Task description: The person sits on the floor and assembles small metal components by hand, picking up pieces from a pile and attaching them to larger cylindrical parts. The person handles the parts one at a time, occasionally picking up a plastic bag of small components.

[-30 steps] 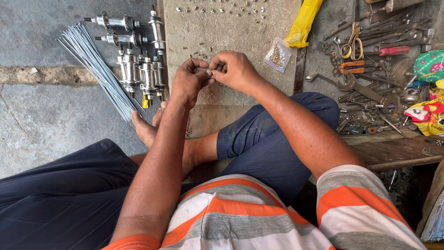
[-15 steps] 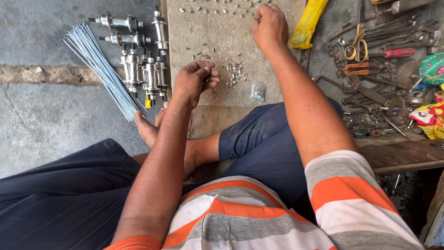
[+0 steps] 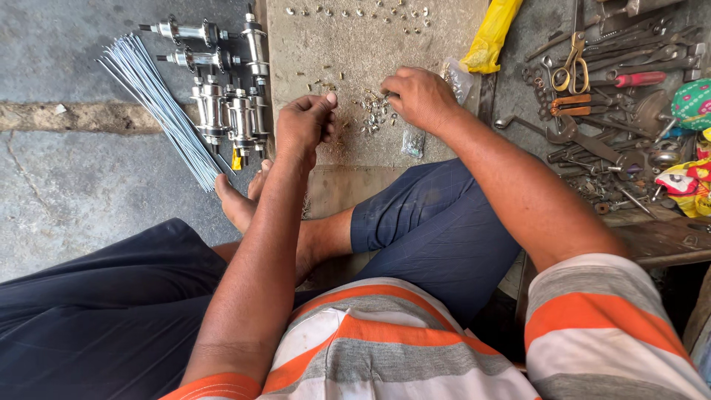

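The right hand (image 3: 418, 96) has come back from the far edge of the board (image 3: 326, 44) and now pinches at the nipple pile (image 3: 374, 111). The left hand (image 3: 305, 126) stays loosely curled beside the pile; its contents cannot be told. Picking continues.

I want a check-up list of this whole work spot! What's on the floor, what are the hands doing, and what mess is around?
Surface: grey concrete slab, scattered with tiny metal bits.
Job's things: small pile of metal nipples on the slab.
Clutter: bundle of spokes, shiny wheel hubs, yellow bag, scissors, heap of hand tools.
Grippers: left hand raised with fingers curled; right hand on the pile.
Cables: nothing seen.
Surroundings: cracked concrete floor; the person sits cross-legged, bare foot out.
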